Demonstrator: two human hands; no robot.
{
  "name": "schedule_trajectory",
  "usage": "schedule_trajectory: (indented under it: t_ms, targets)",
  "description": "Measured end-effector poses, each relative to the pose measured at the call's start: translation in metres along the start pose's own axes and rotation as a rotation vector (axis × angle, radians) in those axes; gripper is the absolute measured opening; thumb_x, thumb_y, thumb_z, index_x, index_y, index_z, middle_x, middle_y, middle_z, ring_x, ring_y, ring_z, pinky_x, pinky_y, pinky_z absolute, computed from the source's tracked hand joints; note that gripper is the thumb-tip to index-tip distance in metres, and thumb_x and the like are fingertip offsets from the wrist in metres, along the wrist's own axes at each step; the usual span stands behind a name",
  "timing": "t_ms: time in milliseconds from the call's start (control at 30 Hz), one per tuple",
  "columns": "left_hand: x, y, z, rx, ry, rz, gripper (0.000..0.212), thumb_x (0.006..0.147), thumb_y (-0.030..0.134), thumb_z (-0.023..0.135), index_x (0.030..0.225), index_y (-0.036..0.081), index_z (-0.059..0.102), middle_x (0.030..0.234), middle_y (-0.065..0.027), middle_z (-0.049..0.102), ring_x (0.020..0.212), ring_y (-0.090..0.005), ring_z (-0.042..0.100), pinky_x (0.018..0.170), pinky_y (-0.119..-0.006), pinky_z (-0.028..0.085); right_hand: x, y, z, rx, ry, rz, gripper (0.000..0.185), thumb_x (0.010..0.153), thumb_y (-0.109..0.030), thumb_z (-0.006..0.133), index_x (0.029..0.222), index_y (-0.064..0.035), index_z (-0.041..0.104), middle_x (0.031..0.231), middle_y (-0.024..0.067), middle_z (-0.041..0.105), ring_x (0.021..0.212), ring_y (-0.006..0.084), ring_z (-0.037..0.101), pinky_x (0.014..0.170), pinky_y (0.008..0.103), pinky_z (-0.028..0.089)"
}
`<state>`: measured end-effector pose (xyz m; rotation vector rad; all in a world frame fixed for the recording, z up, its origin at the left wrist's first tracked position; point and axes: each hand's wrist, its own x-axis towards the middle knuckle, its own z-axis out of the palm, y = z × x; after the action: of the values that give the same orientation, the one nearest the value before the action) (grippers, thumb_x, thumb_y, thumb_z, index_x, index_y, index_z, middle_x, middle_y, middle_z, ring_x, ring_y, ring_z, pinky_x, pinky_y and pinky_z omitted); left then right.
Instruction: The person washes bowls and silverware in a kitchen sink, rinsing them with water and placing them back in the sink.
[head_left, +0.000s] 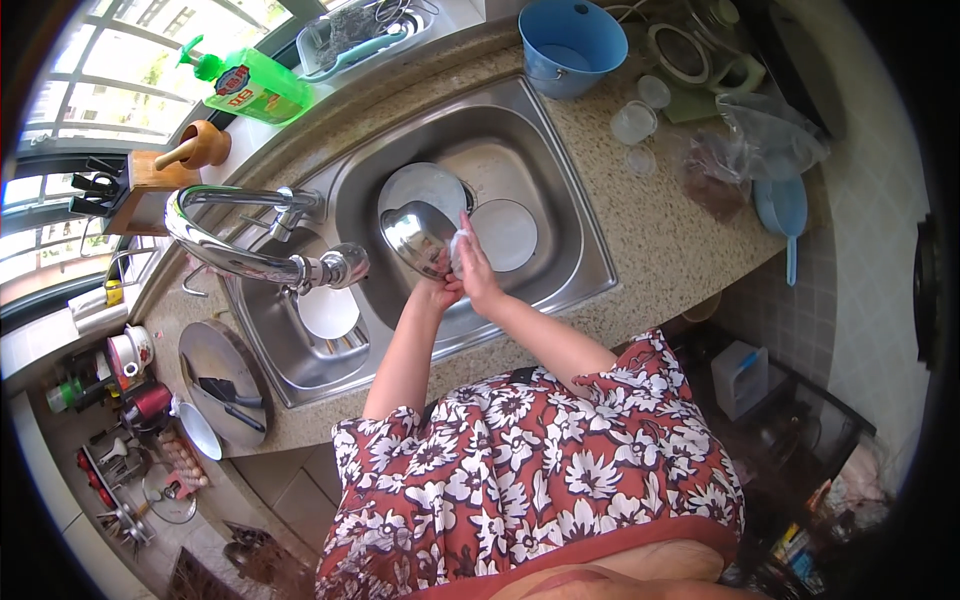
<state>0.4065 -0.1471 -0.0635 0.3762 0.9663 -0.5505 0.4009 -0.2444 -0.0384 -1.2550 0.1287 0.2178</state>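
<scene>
Over the large basin of the stainless steel sink (555, 172), my left hand (441, 292) grips the lower rim of a shiny metal bowl (416, 236), which is tilted on its side. My right hand (476, 262) presses a whitish cloth or sponge (457, 251) against the bowl, its fingers stretched out. Behind the bowl, a pale round plate (420, 184) and another pale round dish (506, 234) lie in the basin. A white bowl (328, 311) sits in the smaller basin at the left, beneath the chrome faucet (345, 266).
Left of the sink, knives lie on a round chopping board (202, 345). A green soap bottle (259, 86) and a wooden mortar (214, 145) stand on the sill. Right of the sink are a blue bucket (574, 75), clear plastic cups (634, 122), plastic bags (776, 142) and a blue dipper (780, 206).
</scene>
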Motion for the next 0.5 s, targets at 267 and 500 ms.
schedule_trajectory:
  t_ms: [267, 500]
  targets:
    - [-0.01, -0.009, -0.005, 0.202, -0.193, -0.287, 0.016, 0.087, 0.024, 0.048, 0.079, 0.01, 0.05, 0.06, -0.0039, 0.048, 0.035, -0.0049, 0.031, 0.028, -0.017, 0.018, 0.053, -0.021, -0.011, -0.657, -0.146, -0.403, 0.04, 0.093, -0.028, 0.037, 0.13, -0.015, 0.04, 0.136, 0.0122, 0.037, 0.127, 0.0346, 0.03, 0.102, 0.0531, 0.015]
    - [-0.027, -0.029, -0.006, -0.109, -0.449, -0.357, 0.033, 0.084, 0.03, 0.046, 0.1, 0.001, 0.05, 0.069, -0.0088, 0.046, 0.038, -0.0045, 0.032, 0.03, -0.018, 0.021, 0.094, 0.04, -0.087, -0.654, -0.357, 0.317, 0.033, 0.089, -0.026, 0.042, 0.11, -0.0016, 0.048, 0.108, 0.0221, 0.053, 0.102, 0.0365, 0.049, 0.086, 0.0385, 0.04]
